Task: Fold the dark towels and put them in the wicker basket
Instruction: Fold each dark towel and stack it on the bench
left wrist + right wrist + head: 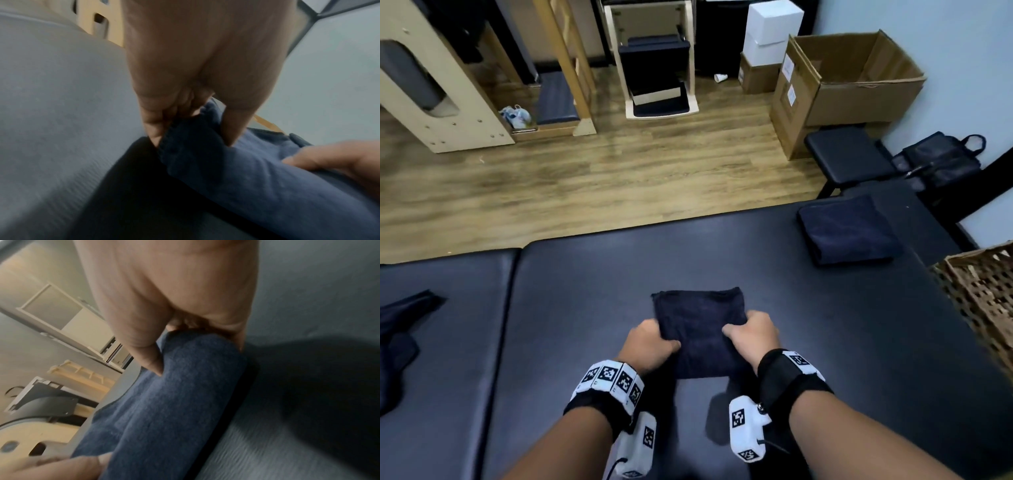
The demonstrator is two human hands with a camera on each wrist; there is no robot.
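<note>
A dark navy towel (700, 329), partly folded, lies on the black padded table (592, 294) in front of me. My left hand (650, 344) pinches its near left edge, thumb on top and fingers curled beneath, as the left wrist view shows on the towel (216, 164). My right hand (751, 334) grips the near right edge the same way, thumb pressed into the towel (164, 402). The held near part is lifted off the table. A folded dark towel (847, 229) lies at the far right. The wicker basket (983, 294) stands at the right edge.
Another loose dark towel (400, 329) lies crumpled at the table's left edge. Past the table's far edge is a wooden floor with wooden frames (448, 85), an open cardboard box (856, 78), a black stool (846, 154) and a dark bag (941, 157).
</note>
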